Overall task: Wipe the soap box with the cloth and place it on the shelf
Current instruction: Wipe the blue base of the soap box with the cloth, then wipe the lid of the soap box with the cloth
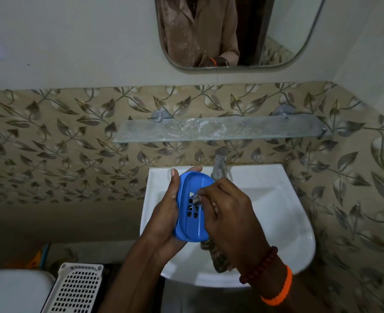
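A blue soap box (192, 220) with drain holes in its floor is held over the white sink (276, 213), its open side facing me. My left hand (166, 213) cups it from the left and underneath. My right hand (227, 208) grips a brown patterned cloth (218, 256) and presses a fold of it into the box near the holes; the rest of the cloth hangs down below the hand. The glass shelf (220, 129) is mounted on the tiled wall above the sink and carries nothing.
A chrome tap (219, 164) stands just behind the box. A mirror (231, 32) hangs above the shelf. A white perforated basket (73, 288) and a white toilet lid (12, 290) sit at lower left.
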